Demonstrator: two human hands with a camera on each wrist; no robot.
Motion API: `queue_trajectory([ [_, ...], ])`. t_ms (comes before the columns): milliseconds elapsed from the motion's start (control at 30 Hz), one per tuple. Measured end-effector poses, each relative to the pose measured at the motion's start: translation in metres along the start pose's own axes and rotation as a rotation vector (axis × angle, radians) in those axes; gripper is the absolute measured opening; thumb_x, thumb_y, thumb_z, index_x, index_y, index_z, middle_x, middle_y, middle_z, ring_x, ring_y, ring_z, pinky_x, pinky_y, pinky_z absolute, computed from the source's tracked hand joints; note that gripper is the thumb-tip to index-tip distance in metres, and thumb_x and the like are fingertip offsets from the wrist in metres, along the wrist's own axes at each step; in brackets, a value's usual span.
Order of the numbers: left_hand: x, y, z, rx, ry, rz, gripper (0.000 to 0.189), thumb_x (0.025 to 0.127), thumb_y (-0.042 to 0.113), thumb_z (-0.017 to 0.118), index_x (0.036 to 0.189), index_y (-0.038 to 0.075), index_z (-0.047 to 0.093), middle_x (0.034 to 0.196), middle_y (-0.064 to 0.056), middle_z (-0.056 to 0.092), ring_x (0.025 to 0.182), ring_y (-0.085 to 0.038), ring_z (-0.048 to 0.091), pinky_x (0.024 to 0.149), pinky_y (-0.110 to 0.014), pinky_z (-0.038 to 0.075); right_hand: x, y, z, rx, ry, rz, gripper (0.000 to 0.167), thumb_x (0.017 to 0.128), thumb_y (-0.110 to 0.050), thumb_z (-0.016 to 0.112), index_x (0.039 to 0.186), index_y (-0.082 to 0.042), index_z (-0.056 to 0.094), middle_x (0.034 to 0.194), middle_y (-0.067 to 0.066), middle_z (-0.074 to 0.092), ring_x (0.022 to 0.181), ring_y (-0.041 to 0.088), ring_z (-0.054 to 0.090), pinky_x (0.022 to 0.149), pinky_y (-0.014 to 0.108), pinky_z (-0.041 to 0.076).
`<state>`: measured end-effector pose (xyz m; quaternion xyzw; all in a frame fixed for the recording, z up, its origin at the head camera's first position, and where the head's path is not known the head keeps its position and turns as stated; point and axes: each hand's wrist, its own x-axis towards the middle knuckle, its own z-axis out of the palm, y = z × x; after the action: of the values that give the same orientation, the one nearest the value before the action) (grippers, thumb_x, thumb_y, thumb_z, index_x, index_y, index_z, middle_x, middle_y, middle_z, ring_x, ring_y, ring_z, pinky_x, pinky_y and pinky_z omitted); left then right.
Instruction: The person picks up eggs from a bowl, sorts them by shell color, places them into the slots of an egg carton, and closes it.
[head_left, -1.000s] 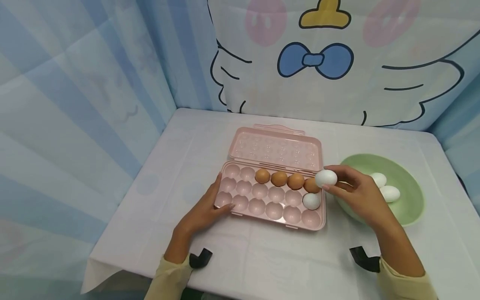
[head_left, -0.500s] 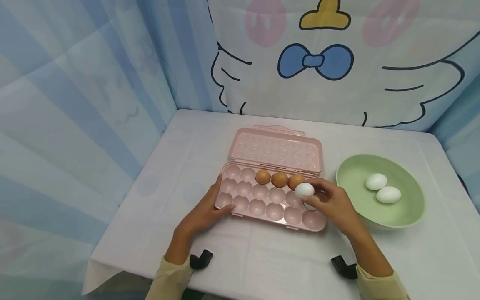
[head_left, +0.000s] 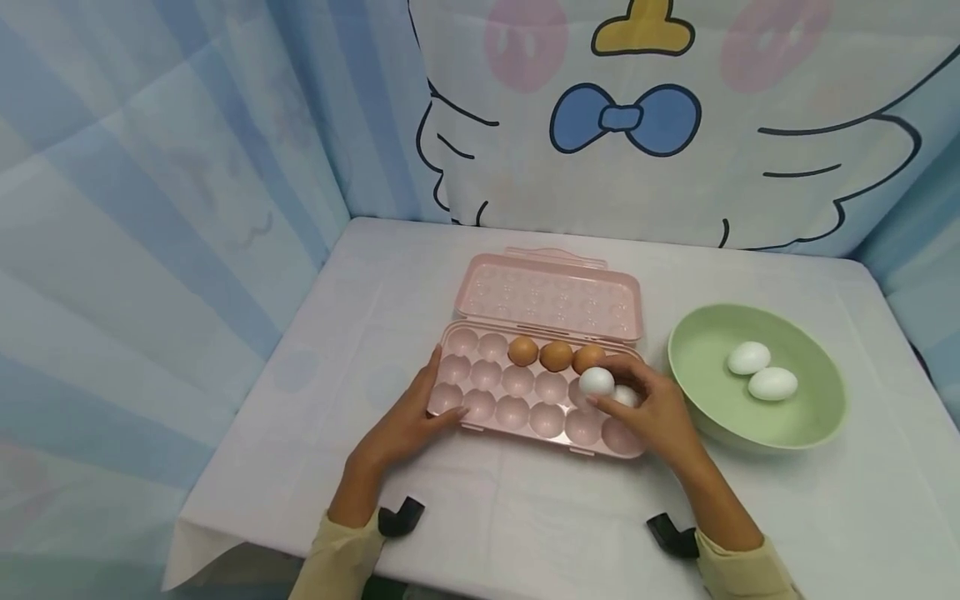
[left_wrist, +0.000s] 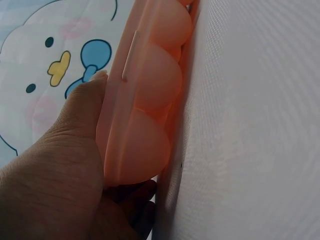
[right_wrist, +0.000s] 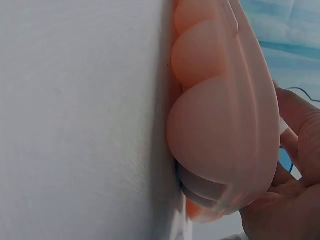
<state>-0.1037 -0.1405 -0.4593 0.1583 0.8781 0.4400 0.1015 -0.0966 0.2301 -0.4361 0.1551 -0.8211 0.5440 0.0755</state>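
A pink plastic egg box (head_left: 492, 423) lies with its lid laid back. My left hand (head_left: 408, 417) grips its left end; in the left wrist view the thumb is at the rim and fingers curl below the box (left_wrist: 145, 145). Between thumb and fingers my right hand (head_left: 654, 412) pinches a white egg (head_left: 596, 381), low over the middle row, just left of a white egg (head_left: 626, 396) seated in the last cup. Three brown eggs (head_left: 556, 357) show in the back row; the right hand hides that row's right end. In the right wrist view the box (right_wrist: 215, 115) covers the egg.
To the right of the box stands a green bowl (head_left: 693, 342) with two white eggs (head_left: 772, 384) in it. The box's lid (head_left: 551, 296) reaches toward the back of the white-covered table (head_left: 375, 300). Patterned curtains (head_left: 375, 108) hang behind and at the sides.
My right hand has brought the white egg left from beside the bowl to over the middle row and lowered it. The left hand has kept its grip on the egg box.
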Motion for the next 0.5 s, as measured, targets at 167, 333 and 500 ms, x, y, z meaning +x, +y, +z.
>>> queue_trajectory([
  [167, -0.0004, -0.0004, 0.0005, 0.001, -0.010, -0.015, 0.105, 0.099, 0.045, 0.070, 0.166, 0.022, -0.007, 0.172, -0.001, 0.004, 0.156, -0.018, 0.008, 0.122, -0.043, 0.015, -0.0013, 0.0019, 0.0028, 0.042, 0.017, -0.005, 0.042, 0.080, 0.001, 0.089, 0.118, -0.004, 0.073, 0.121, 0.009, 0.069, 0.109, 0.008, 0.062, 0.093, 0.019, 0.049],
  [333, -0.0008, 0.0015, 0.0006, 0.001, 0.003, -0.027, 0.105, 0.098, 0.046, 0.070, 0.167, 0.023, -0.007, 0.172, 0.000, 0.005, 0.156, -0.018, 0.008, 0.122, -0.044, 0.015, -0.0015, 0.0022, 0.0029, 0.009, 0.028, -0.015, 0.044, 0.079, 0.000, 0.090, 0.120, -0.005, 0.075, 0.120, 0.008, 0.071, 0.107, 0.005, 0.063, 0.090, 0.017, 0.050],
  [500, -0.0002, 0.0024, 0.0009, 0.000, 0.006, -0.026, 0.105, 0.098, 0.047, 0.070, 0.167, 0.024, -0.006, 0.172, 0.001, 0.005, 0.156, -0.018, 0.008, 0.122, -0.044, 0.015, -0.0020, 0.0040, 0.0018, -0.084, 0.038, -0.012, 0.047, 0.077, -0.004, 0.092, 0.121, -0.005, 0.076, 0.117, 0.007, 0.073, 0.102, 0.005, 0.064, 0.085, 0.015, 0.049],
])
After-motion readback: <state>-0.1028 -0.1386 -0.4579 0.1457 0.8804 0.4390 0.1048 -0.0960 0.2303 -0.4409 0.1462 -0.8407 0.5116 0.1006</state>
